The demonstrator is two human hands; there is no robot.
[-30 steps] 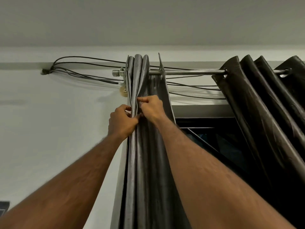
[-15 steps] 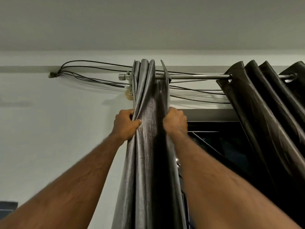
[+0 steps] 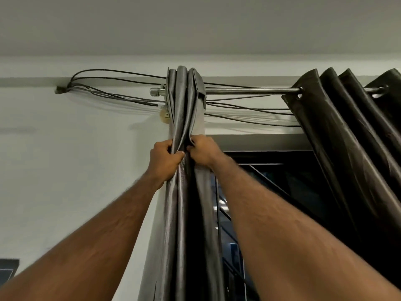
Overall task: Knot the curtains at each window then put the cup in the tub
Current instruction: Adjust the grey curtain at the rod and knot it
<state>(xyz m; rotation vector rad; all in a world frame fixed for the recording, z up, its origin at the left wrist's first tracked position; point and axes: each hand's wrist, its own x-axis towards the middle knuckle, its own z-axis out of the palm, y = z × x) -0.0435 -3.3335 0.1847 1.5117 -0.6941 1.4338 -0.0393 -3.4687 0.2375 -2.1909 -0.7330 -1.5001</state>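
Note:
A grey curtain [image 3: 184, 101] hangs bunched in tight folds at the left end of a metal rod [image 3: 249, 90]. My left hand [image 3: 163, 159] grips the folds from the left, just below the rod. My right hand [image 3: 202, 152] pinches the folds from the right, close beside the left hand. Both arms reach up from the bottom of the view. A second, darker curtain [image 3: 347, 131] hangs gathered on the rod at the right. No cup or tub is in view.
Several black cables [image 3: 112, 83] run along the wall behind the rod to a hole at the left. A dark window [image 3: 282, 192] with bars shows between the two curtains. The white wall fills the left, the ceiling is close above.
My right hand has moved left from the curtain's right edge, bringing that edge in against the other folds. The bundle is tighter now. My left hand kept its grip.

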